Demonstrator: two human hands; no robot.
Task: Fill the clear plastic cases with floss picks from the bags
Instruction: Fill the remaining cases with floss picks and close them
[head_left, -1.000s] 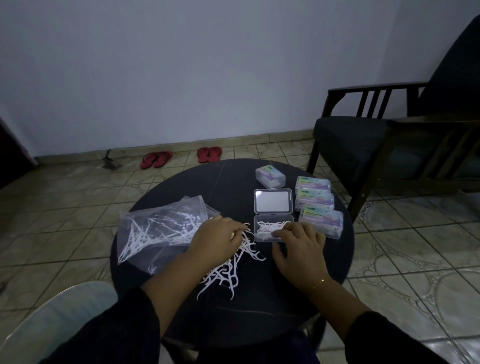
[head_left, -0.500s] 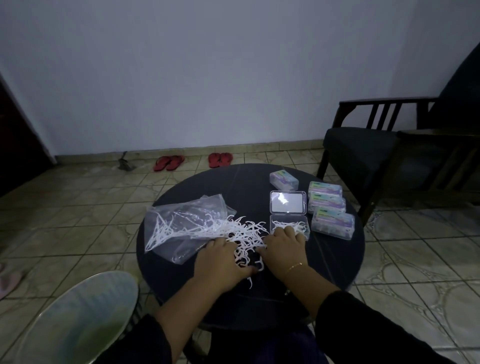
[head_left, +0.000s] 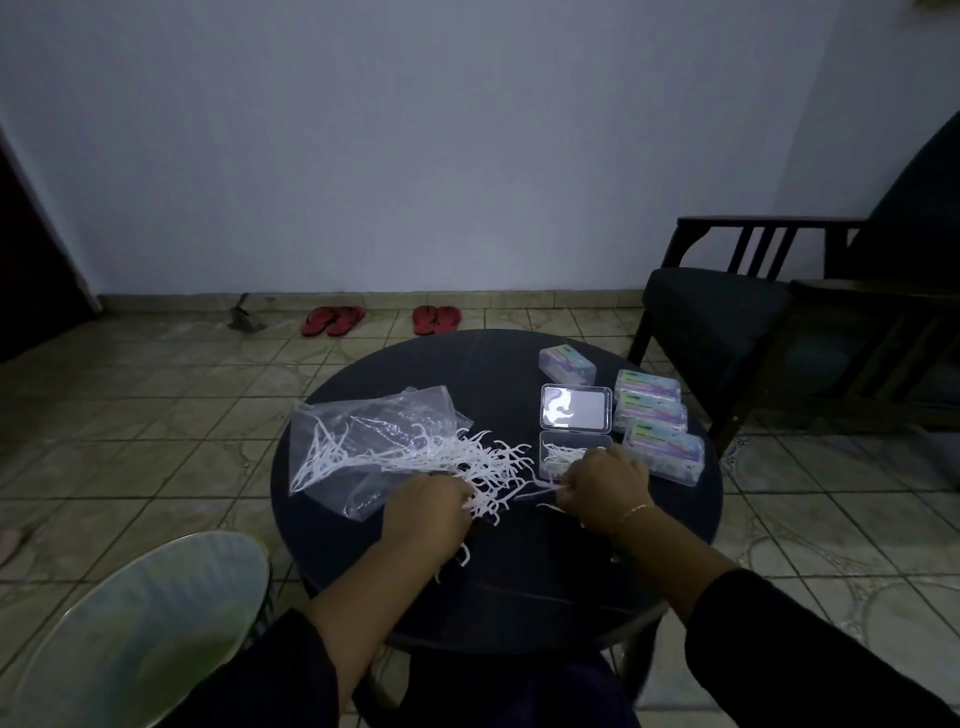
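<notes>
A person sits at a small round dark table (head_left: 519, 582) in a dim room, both hands low over a scatter of white floss picks (head_left: 483, 462); the picks spill from the mouth of a clear plastic bag (head_left: 363, 431) that lies on the table's left half. The left hand (head_left: 428, 512) rests on the near edge of the pile, knuckles up, fingers curled down into the picks; whether it actually grasps any, I cannot tell. The right hand (head_left: 602, 483) is curled around a small bunch of picks, their thin ends poking out leftward from the fist.

The open case (head_left: 558, 457) sits just beyond the right hand, touching or almost touching its knuckles; its lid (head_left: 575, 408) lies flat, hinged away from the person; a few picks already lie inside. The case's long side runs left to right, so the bunch looks roughly in line with it already. The right hand is much the nearer of the 2; a short reach forward should bring the picks over the tray.

4 closed cases (head_left: 652, 410) with pastel labels sit behind and right of the open one.
</notes>
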